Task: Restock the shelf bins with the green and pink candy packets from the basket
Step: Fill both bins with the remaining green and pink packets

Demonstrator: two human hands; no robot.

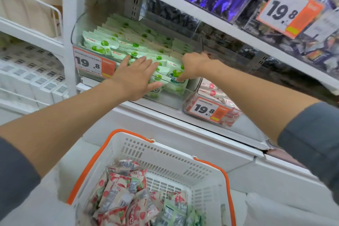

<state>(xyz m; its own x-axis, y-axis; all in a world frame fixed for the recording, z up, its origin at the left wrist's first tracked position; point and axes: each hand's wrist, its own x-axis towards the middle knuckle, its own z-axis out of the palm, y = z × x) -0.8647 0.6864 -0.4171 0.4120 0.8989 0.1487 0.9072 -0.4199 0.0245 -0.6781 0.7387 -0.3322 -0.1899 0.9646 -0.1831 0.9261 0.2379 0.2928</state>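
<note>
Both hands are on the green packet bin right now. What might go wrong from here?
1. The green packets are heaped to the front lip of the clear bin; pressing with the left hand may push some over it.
2. Any that slip near the right hand could land in the pink packet bin beside it.
3. The basket holds both colours mixed, so a wrong grab is possible.

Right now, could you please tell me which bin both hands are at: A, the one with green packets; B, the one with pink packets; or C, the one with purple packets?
A: the left hand lies flat on the green packets, and the right hand is at the right end of the same bin.
</note>
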